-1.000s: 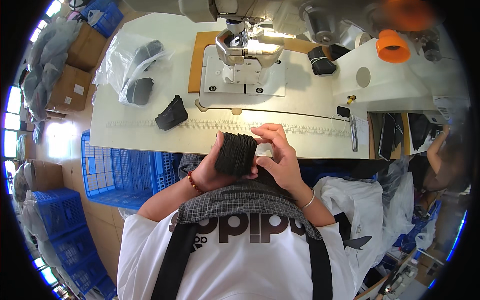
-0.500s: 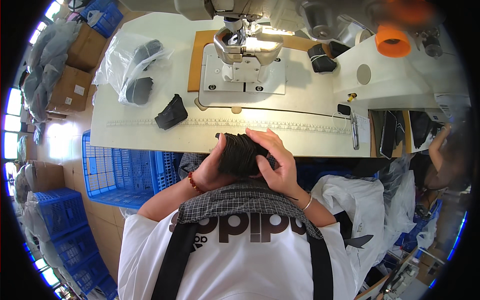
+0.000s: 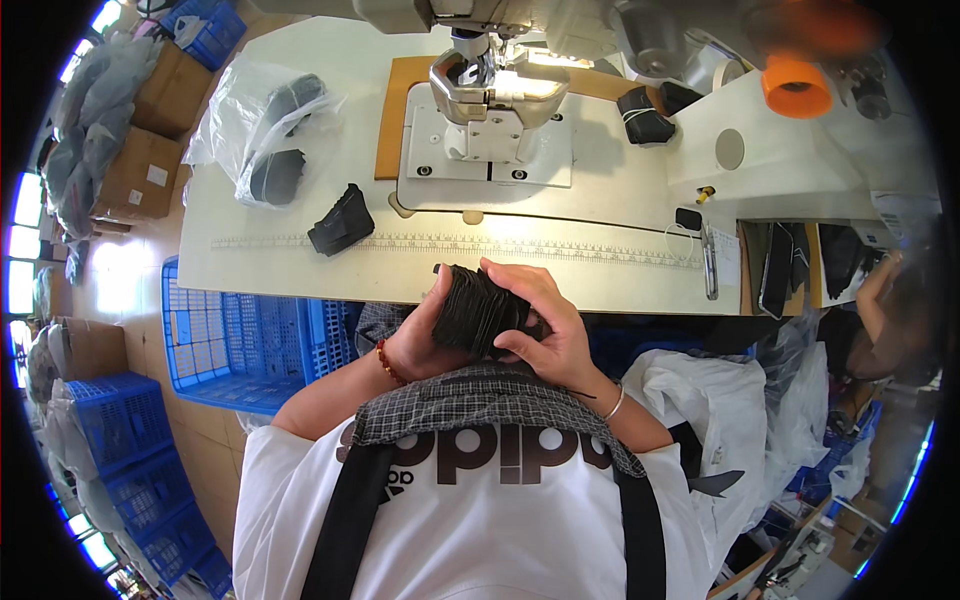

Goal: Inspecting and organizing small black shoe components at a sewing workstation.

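Fingers: both hands' fingers [image 3: 520, 300] clamped on black fabric stack [image 3: 478, 312].
Left hand [image 3: 420, 340]: beneath stack.
Right hand [image 3: 550, 325]: on top.
Position: at surface [image 3: 300, 270] near edge.

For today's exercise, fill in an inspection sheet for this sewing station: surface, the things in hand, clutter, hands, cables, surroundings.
Surface: white table with sewing machine and a printed ruler strip along the front edge.
Things in hand: stack of black fabric pieces, gripped from both sides.
Clutter: black piece, clear plastic bag, tied black bundle, orange cone.
Hands: left hand and right hand both hold the stack.
Cables: nothing seen.
Surroundings: blue crates, cardboard boxes, white bags.
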A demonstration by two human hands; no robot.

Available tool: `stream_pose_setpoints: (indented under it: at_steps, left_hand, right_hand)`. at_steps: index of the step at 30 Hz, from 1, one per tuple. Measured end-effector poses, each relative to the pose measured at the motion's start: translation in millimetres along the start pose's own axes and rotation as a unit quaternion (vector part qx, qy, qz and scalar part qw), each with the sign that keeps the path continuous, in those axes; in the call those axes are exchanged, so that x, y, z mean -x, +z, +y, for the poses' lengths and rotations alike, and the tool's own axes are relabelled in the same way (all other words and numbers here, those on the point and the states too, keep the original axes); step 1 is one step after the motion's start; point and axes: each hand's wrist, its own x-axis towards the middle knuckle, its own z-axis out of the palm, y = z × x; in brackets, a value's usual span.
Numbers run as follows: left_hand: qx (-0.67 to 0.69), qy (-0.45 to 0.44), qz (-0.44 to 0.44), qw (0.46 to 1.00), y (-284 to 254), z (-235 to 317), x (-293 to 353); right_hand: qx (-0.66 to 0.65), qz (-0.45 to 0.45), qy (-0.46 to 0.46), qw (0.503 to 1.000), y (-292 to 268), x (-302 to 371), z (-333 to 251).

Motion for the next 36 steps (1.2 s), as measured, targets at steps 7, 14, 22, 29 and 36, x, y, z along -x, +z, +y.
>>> stream_pose_setpoints:
  at_steps: [7,14,22,29,36]
  left_hand:
    - [0.012,-0.043,0.050,0.998,4,-2,0]
    - [-0.020,-0.060,0.103,0.993,12,-2,0]
    - [-0.103,-0.077,0.121,0.984,27,6,-1]
    - [-0.046,-0.053,0.042,0.997,7,4,-3]
    - [0.009,-0.020,0.051,0.998,6,4,-3]
  right_hand:
    - [0.096,0.000,-0.066,0.993,-6,-1,7]
    - [0.105,0.020,-0.059,0.993,-7,-4,9]
    - [0.100,0.069,-0.042,0.992,1,3,15]
    - [0.057,0.111,-0.074,0.989,4,1,9]
    - [0.123,0.123,-0.093,0.980,1,4,14]
